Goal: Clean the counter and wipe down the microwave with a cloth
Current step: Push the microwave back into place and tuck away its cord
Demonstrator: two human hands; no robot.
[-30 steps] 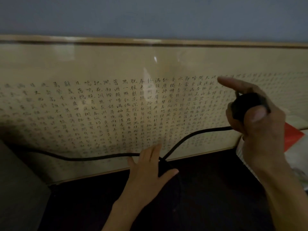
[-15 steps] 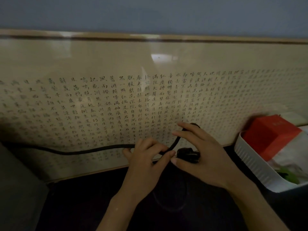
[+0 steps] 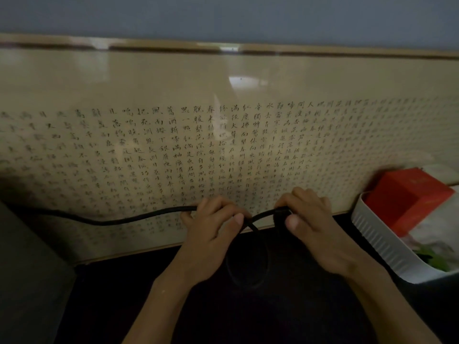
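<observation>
— Gripping a thin black power cable [image 3: 124, 220] with the left hand [image 3: 211, 234]: fingers curled shut round it, thumb laid along the top.

— And the right hand [image 3: 315, 227]?

— Closed as well, on the chunky black plug [image 3: 282, 213] at the cable's end. Thumb pressed against the near side, the other fingers folded over the top. Held just beside the left hand, nearly touching.

— Pulled tight between the two?

— No. Crossed over itself under the left thumb and dropped into a loose loop [image 3: 248, 266] over the dark, almost black desk [image 3: 99, 306], directly below both hands. Could not tell in the dim light whether resting on it or hanging just above.

— Ran off where, the other way?

— Leftward, sagging in front of the long cream calligraphy panel in a thin wooden frame [image 3: 223, 83], towards a plain grey bulk [image 3: 29, 269] at the left edge. Could not tell whether a microwave.

— Behind all that?

— Stood along the back of the desk, against a blue-grey wall [image 3: 223, 16].

— And to the right?

— A white ribbed plastic tray [image 3: 380, 242], set on the desk near the right hand but apart from it. Held a red cardboard box [image 3: 407, 197] at its far end, with pale crumpled wrapping [image 3: 434, 234] and something green [image 3: 432, 256] nearer.
</observation>
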